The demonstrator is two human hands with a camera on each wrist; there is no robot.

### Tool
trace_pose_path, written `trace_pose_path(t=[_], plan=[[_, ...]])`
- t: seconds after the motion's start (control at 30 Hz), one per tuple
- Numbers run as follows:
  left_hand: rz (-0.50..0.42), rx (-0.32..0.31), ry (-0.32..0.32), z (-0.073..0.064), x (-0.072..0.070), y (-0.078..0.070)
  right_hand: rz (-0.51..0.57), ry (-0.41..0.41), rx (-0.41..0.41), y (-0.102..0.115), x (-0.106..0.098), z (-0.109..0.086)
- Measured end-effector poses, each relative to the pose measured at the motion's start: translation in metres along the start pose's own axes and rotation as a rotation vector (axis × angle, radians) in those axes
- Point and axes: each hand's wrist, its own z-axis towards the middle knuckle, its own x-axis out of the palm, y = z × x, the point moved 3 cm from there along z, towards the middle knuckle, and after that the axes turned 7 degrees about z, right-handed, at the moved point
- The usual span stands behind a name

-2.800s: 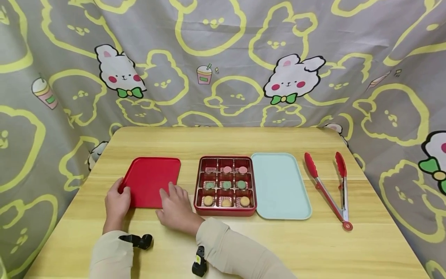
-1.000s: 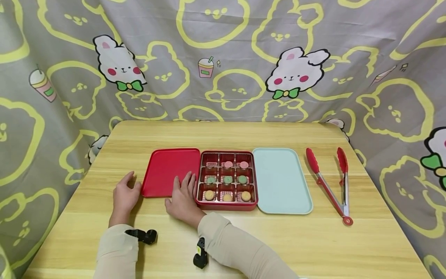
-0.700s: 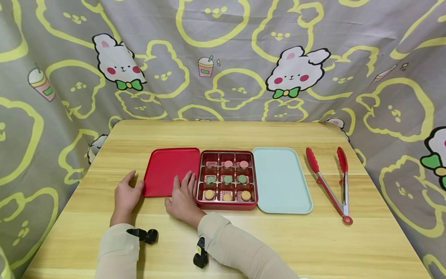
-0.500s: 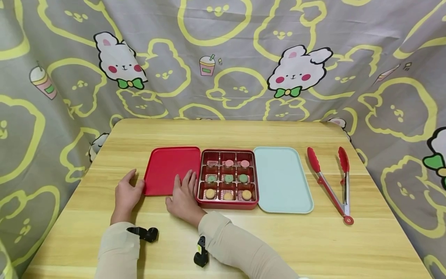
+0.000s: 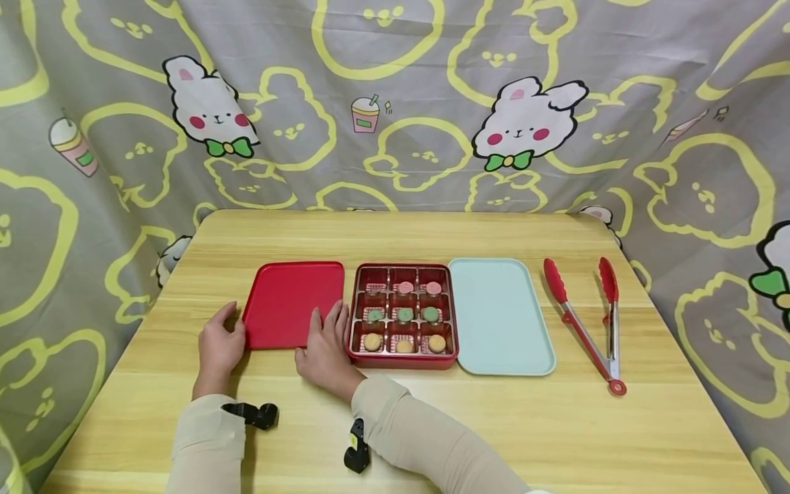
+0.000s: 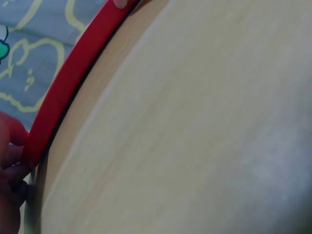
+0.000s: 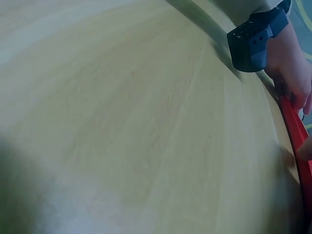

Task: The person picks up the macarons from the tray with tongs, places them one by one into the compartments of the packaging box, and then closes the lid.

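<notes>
The red lid point(image 5: 295, 302), square with a low rim, lies flat on the table. My left hand point(image 5: 221, 346) grips its left edge near the front corner; the left wrist view shows fingers point(image 6: 13, 129) at that corner. My right hand point(image 5: 327, 353) rests over the lid's front right corner, fingers fairly straight, beside the red box point(image 5: 404, 363). In the right wrist view its thumb tip point(image 7: 306, 148) touches the lid's rim. The divided box holds small round pieces: pink point(image 5: 405, 288), green point(image 5: 404, 314) and yellow point(image 5: 372, 342). No piece shows in its back left compartment.
A pale blue tray point(image 5: 503, 315) stands against the box's right side. Farther right lie spread tongs point(image 5: 586, 336) with red tips. The wooden table point(image 5: 494, 439) ends at a patterned curtain point(image 5: 420, 75).
Since 2.8 s ago, the lid has moved right to the box, then slid slightly left, leaving a narrow gap. My left hand shifted left with it; the right hand has stayed by the box lately.
</notes>
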Motion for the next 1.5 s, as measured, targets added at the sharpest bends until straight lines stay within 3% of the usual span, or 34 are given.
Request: trace_pose_path(t=[0.23,0.47,0.7,0.8,0.9,1.03,1.2,1.3,1.5], plan=[[0.0,0.0,0.005,0.0,-0.001,-0.002,0.071,-0.03,0.04,-0.001,0.001,0.002],[-0.06,-0.024,-0.025,-0.002,-0.001,-0.005,0.009,-0.018,0.035,0.003,0.002,0.0],[-0.191,-0.104,-0.099,-0.005,-0.009,-0.005,0.313,-0.02,0.131,0.013,-0.006,0.0],[-0.319,-0.124,-0.168,-0.007,-0.015,-0.008,0.39,-0.015,0.151,0.022,-0.017,0.0],[-0.582,-0.117,-0.236,-0.008,-0.022,-0.014,0.428,-0.031,0.134,0.03,-0.033,0.002],[-0.89,-0.036,-0.295,-0.007,-0.029,-0.029,0.483,-0.047,0.095,0.035,-0.059,0.008],[-1.101,0.113,-0.346,-0.008,-0.028,-0.063,0.579,-0.061,0.074,0.031,-0.091,0.013],[-1.143,0.198,-0.345,-0.009,-0.025,-0.088,0.627,-0.087,0.082,0.024,-0.11,0.016],[-1.072,0.285,-0.282,-0.01,-0.018,-0.125,0.718,-0.124,0.115,0.004,-0.144,0.016]])
